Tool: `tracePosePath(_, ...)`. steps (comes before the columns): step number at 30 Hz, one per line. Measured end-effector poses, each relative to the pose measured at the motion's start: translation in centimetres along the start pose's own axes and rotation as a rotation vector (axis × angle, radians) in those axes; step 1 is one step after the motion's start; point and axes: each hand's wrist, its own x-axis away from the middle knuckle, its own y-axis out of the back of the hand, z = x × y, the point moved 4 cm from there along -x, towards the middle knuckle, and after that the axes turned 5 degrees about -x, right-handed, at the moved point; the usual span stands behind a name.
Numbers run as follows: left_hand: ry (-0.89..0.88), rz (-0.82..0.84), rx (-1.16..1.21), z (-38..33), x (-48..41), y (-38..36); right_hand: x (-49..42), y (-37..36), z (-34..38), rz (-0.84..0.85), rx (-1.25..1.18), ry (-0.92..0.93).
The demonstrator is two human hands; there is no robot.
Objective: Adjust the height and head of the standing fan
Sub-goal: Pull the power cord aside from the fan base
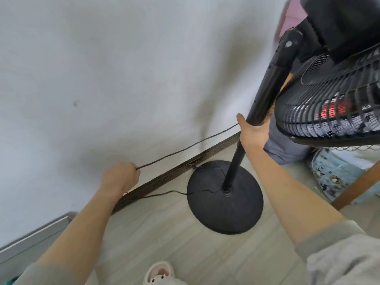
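My right hand (254,134) is wrapped around the standing fan's black pole (265,93), where the thick upper tube meets the thinner lower one. The fan head (333,112) sits just above and right of that hand, with its grille tipped downward. The round base (225,202) rests on the floor (144,233) below, near the skirting board (181,167). My left hand (120,176), well left of the pole, is curled around the black cord (185,148), which stretches across the wall (102,68) toward my right hand.
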Motion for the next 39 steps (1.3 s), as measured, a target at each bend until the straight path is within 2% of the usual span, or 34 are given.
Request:
tracePosePath(5, 0.05, 0.093, -0.027, 0.2, 0.9, 1.3, 0.1, 0.5, 0.1, -0.026, 0.082, 0.015)
tracePosePath(7, 0.087, 0.049, 0.019, 1.3, 1.3, 1.9, 0.4, 0.5, 0.2, -0.021, 0.089, 0.003)
tracePosePath(9, 0.142, 0.082, 0.128, 2.3, 1.5, 2.2, 0.6, 0.5, 0.1, -0.023, 0.101, 0.005)
tracePosePath(10, 0.183, 0.146, 0.258, 2.6, 1.6, 2.2, 0.8, 0.6, -0.1, -0.027, 0.096, 0.013)
tracePosePath(12, 0.276, 0.294, 0.706, 1.9, 1.8, 2.5, 2.0, 1.1, -1.0, -0.041, 0.118, 0.032)
tracePosePath(15, 0.345, 0.431, 1.243, -0.9, 2.5, 3.9, 5.7, 1.9, -5.2, -0.09, 0.385, 0.067)
tracePosePath(17, 0.332, 0.554, 1.454, -2.8, 3.0, 5.1, 8.9, 2.0, -9.0, -0.007, 0.595, -0.112)
tracePosePath(19, 0.333, 0.648, 1.57, -3.6, 3.6, 5.9, 12.2, 1.6, -12.8, 0.178, 0.638, -0.507)
tracePosePath(21, 0.357, 0.737, 1.726, -3.6, 4.2, 6.2, 15.1, 0.9, -14.9, 0.284, 0.406, -0.893)
tracePosePath(22, 0.379, 0.776, 1.803, -3.4, 4.6, 6.1, 16.2, 0.5, -15.3, 0.326, 0.318, -1.005)
tracePosePath(25, 0.44, 0.782, 1.836, -2.1, 5.6, 5.4, 17.7, -0.7, -15.8, 0.36, 0.07, -1.104)
tracePosePath(27, 0.44, 0.695, 1.632, -1.5, 6.2, 4.6, 18.1, -1.4, -15.3, 0.36, 0.042, -0.987)
tracePosePath(29, 0.404, 0.559, 1.33, -1.3, 6.2, 3.4, 18.1, -1.8, -13.9, 0.408, 0.226, -0.692)
tracePosePath(31, 0.334, 0.475, 1.106, -2.0, 5.9, 2.2, 18.6, -1.9, -11.8, 0.545, 0.395, -0.361)
tracePosePath(33, 0.277, 0.51, 1.039, -3.9, 5.5, 1.0, 19.5, -1.3, -10.0, 0.795, 0.485, -0.107)
tracePosePath(36, 0.211, 0.592, 0.977, -6.4, 5.0, 0.0, 20.6, -0.7, -8.7, 1.167, 0.729, 0.163)
tracePosePath(39, 0.164, 0.642, 1.031, -8.0, 4.6, -0.7, 20.8, -0.4, -7.1, 1.281, 0.888, 0.322)
